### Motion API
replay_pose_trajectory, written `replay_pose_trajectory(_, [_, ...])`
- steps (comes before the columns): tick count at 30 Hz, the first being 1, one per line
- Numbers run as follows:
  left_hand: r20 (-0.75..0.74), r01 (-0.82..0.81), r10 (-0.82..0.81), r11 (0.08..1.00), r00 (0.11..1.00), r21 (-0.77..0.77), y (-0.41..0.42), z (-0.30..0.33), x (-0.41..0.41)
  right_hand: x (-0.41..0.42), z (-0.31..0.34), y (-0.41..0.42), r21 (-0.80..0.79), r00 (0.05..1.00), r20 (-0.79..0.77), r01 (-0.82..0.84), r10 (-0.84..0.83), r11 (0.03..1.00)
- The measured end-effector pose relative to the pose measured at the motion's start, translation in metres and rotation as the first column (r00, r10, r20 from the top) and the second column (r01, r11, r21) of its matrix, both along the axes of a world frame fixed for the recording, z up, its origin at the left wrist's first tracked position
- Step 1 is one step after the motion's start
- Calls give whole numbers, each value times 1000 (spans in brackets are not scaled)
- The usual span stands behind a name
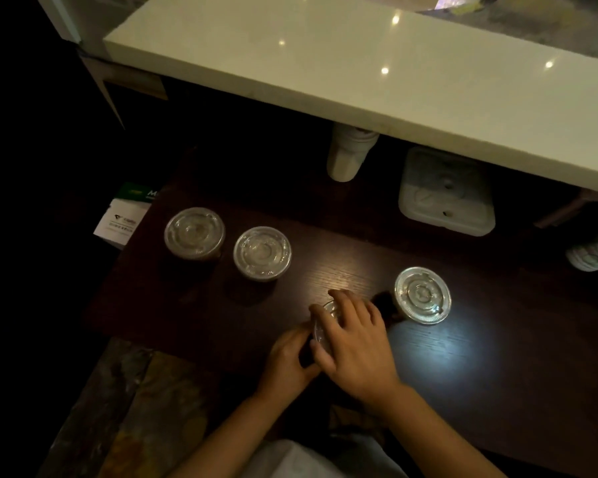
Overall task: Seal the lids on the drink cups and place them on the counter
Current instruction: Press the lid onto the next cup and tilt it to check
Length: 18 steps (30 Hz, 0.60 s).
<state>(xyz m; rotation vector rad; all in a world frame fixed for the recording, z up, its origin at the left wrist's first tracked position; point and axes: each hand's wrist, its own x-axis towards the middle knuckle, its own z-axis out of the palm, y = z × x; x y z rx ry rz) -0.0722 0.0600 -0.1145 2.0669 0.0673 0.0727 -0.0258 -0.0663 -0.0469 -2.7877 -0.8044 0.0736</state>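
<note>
head view: the dark wood tabletop (463, 374) has open room at right, its left edge near the two lidded cups (194, 232) (262, 252). a pale counter (359, 70) overhangs the far side. all cups stand upright. right hand (354, 339) presses flat on the near cup's lid (325, 322); left hand (287, 357) grips its side. a fourth cup (423, 294) stands just right.
</note>
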Motion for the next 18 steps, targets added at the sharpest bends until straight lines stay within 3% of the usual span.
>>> replay_pose_trajectory(8, [189, 62, -80, 993, 979, 101, 3, -8, 4, 0, -5, 5, -115, 998, 40, 44, -40, 992])
replay_pose_trajectory(12, [115, 83, -96, 991, 989, 109, 2, -7, 4, 2, -6, 4, -138, 999, 8, 34, -33, 990])
replay_pose_trajectory(18, [-34, 104, -105, 994, 994, -34, 3, -5, 5, -4, 1, -6, -35, 998, -59, 3, -5, 999])
